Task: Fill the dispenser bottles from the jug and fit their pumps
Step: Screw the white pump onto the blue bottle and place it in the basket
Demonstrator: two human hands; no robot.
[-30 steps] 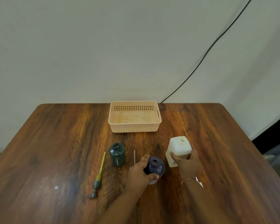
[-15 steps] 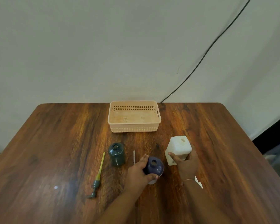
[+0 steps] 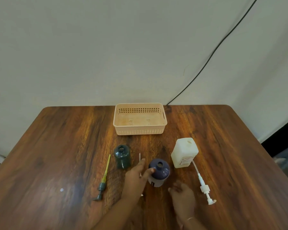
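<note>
A dark purple dispenser bottle (image 3: 159, 171) stands uncapped near the table's front. My left hand (image 3: 136, 176) is just left of it, thumb touching its shoulder, fingers stretched out and not wrapped around it. My right hand (image 3: 181, 195) hovers low in front of the bottle's right side, blurred, holding nothing. The white jug (image 3: 184, 152) stands upright by itself behind and to the right, its mouth uncapped. A dark green bottle (image 3: 122, 156) stands uncapped to the left. A green pump with a yellow tube (image 3: 103, 180) lies left of it. A white pump (image 3: 204, 188) lies right of my right hand.
A peach plastic basket (image 3: 140, 131) sits at the back middle of the wooden table (image 3: 56, 146). A thin white tube (image 3: 140, 157) lies partly under my left hand. A black cable (image 3: 214, 52) runs down the wall behind.
My right hand let go of the jug and drew back toward me, uncovering the white pump. My left hand loosened its hold on the purple bottle; its fingers are now spread beside it.
</note>
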